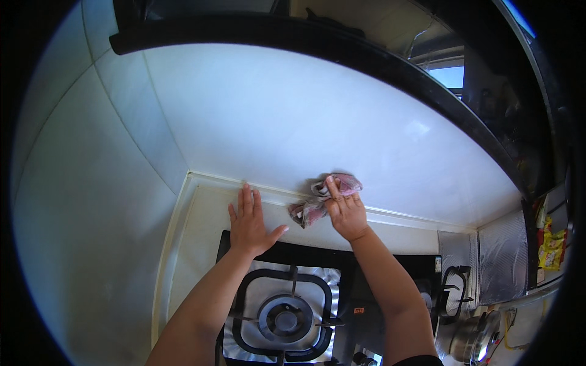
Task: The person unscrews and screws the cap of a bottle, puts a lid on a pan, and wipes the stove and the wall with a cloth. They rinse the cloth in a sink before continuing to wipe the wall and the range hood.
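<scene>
My right hand (348, 216) presses a crumpled pink and grey cloth (345, 183) against the bottom of the white back wall (262, 116). A loose part of the cloth hangs out to the left of my fingers, over the ledge at the wall's foot. My left hand (249, 227) holds nothing. It rests on the pale counter (198, 229) behind the stove, fingers spread and pointing at the wall. Below and between my forearms sits the gas stove (348, 287), with its left burner (285, 318) under a black pan support.
A black range hood (274, 33) juts out overhead along the top. On the right are the second pan support (455, 296), a silvery foil sheet (502, 259), a metal pot (470, 338) and yellow packets (552, 249). A tiled side wall (91, 201) rises at left.
</scene>
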Motion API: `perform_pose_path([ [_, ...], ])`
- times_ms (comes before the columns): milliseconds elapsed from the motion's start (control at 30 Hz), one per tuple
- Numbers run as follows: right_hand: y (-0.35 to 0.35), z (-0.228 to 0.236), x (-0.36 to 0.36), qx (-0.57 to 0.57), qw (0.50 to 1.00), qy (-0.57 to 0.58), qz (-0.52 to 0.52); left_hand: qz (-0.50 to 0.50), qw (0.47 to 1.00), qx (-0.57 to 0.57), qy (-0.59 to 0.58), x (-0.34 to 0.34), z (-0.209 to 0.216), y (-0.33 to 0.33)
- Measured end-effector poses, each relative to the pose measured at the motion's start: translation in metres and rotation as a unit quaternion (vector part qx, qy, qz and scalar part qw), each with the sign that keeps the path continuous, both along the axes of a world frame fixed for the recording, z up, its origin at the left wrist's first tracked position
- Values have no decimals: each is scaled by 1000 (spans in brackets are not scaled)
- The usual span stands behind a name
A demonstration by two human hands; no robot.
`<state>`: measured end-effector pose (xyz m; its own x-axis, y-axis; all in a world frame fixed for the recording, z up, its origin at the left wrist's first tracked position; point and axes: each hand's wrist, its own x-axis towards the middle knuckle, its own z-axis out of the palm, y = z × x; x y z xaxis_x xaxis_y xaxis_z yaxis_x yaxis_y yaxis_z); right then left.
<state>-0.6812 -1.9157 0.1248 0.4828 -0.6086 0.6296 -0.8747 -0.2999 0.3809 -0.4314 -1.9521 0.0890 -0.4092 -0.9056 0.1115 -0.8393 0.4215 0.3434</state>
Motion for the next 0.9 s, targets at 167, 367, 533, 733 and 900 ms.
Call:
perform_pose_path([
  [167,-22,16,42,84,996,-23,15,0,1000,-12,-6,-1,-7,0],
  [367,-2,43,-7,28,998,-21,-50,-4,1000,-7,-10,-5,-4,-1],
  [533,-9,120,-35,-164,960,-226,-31,3,1000,-18,-23,0,-9,1],
  [733,-22,29,-3,-149,963,-213,-69,-4,1000,-18,-15,-10,-6,2],
  [900,3,-33,1,24,997,-31,-61,-3,999,-30,-24,-3,-11,0],
])
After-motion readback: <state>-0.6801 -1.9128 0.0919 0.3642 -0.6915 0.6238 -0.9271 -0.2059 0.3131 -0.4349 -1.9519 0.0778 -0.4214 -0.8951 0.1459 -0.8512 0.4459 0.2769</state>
